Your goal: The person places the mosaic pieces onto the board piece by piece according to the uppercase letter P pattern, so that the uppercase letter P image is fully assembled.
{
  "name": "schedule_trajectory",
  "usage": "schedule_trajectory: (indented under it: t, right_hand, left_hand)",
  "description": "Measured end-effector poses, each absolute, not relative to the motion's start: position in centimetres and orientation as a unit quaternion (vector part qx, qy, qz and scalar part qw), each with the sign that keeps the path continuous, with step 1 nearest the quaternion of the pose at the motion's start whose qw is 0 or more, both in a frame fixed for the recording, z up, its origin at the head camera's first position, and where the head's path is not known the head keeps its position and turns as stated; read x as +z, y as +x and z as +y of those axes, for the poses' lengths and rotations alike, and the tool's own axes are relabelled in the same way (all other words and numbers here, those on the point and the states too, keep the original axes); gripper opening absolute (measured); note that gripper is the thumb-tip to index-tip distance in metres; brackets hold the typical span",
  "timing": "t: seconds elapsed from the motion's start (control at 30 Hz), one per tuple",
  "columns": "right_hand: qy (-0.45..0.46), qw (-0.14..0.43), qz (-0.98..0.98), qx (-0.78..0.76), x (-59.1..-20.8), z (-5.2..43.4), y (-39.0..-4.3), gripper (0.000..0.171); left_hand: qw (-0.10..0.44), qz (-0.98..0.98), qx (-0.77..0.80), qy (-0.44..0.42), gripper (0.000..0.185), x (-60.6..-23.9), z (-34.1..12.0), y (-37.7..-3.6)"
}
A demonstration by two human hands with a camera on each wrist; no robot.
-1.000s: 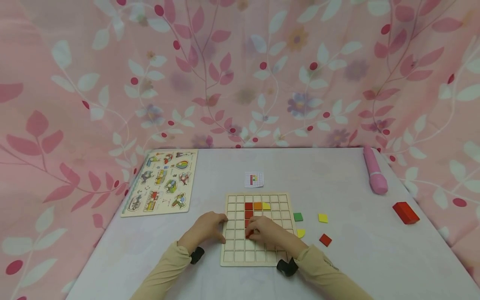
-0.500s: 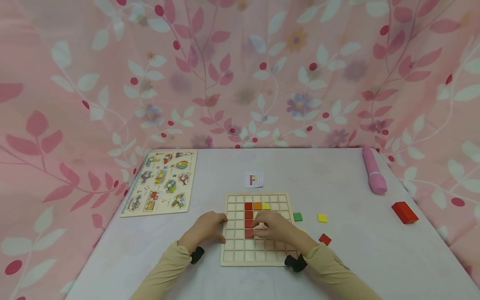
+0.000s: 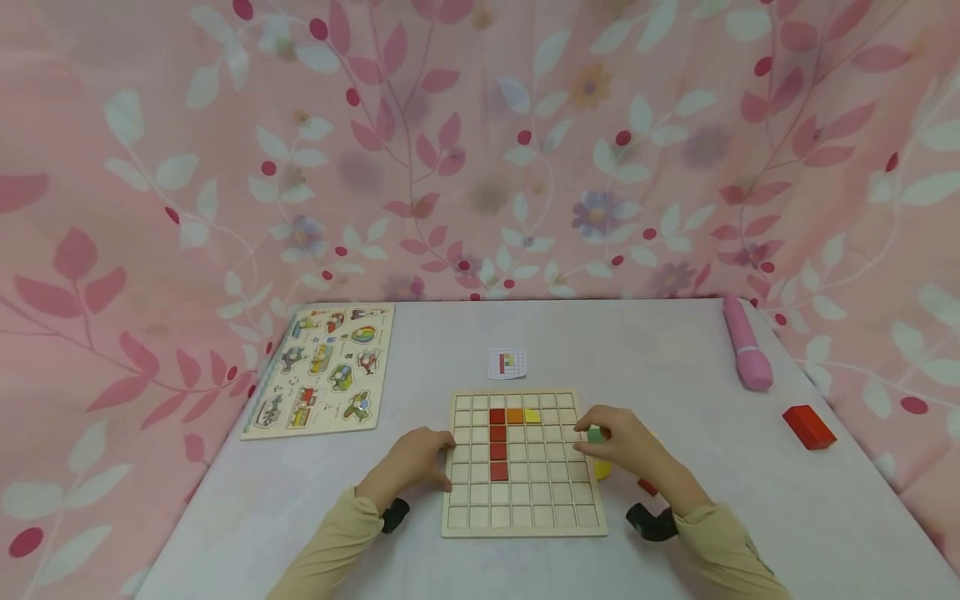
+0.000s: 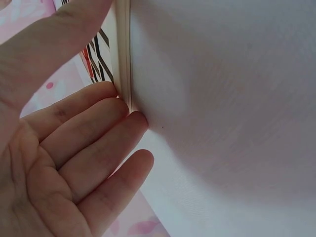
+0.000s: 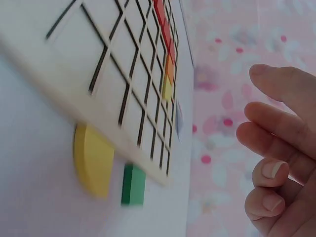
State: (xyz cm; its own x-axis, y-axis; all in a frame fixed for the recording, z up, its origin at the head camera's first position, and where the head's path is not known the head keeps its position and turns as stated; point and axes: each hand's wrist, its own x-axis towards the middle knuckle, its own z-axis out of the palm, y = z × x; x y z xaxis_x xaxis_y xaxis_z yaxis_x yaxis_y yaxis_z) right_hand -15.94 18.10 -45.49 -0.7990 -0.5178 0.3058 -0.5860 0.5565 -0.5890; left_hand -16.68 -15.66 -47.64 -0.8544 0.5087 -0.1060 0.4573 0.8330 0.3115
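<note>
A wooden grid board lies flat on the table. In it stand a column of red square tiles, an orange tile and a yellow tile. At the board's left edge rests my left hand; in the left wrist view its fingertips touch the wooden side. My right hand hovers past the right edge, thumb and fingers apart, holding nothing. Between them shows a green tile. A yellow piece with a curved side lies next to the green one.
A red tile lies partly hidden under the right wrist. Behind the board is a small printed pattern card. A picture puzzle board lies at left. At right are a pink cylindrical object and a red block.
My right hand has left the lowest red tile, which now sits in the column, and has moved right to above the loose pieces. My left hand stays at the board's edge.
</note>
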Motion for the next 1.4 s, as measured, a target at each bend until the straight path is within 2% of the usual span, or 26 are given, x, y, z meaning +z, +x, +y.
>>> schedule_trajectory:
  t: [0.17,0.67,0.8,0.97,1.2,1.4]
  right_hand:
    - [0.276,0.067,-0.898,0.337,-45.4,20.5,-15.4,0.020]
    - [0.173,-0.005,-0.936,0.305,-46.9,23.8,-13.5,0.026]
    - [0.157,-0.022,-0.944,0.290,-47.5,24.1,-13.3,0.039]
    - [0.094,-0.078,-0.949,0.292,-48.3,24.4,-13.1,0.059]
    - [0.079,-0.107,-0.953,0.272,-48.4,24.9,-12.8,0.042]
    - [0.061,-0.141,-0.949,0.275,-48.3,24.9,-12.8,0.035]
  left_hand:
    - [0.090,0.955,0.130,0.252,0.057,-47.6,-15.7,-16.7]
    - [0.090,0.952,0.142,0.254,0.056,-47.8,-15.7,-16.3]
    - [0.093,0.953,0.144,0.251,0.056,-47.6,-15.7,-16.3]
    - [0.096,0.952,0.151,0.247,0.055,-47.3,-15.6,-16.3]
    - [0.093,0.953,0.147,0.249,0.056,-47.5,-15.7,-16.4]
    - [0.094,0.953,0.148,0.248,0.056,-47.4,-15.7,-16.4]
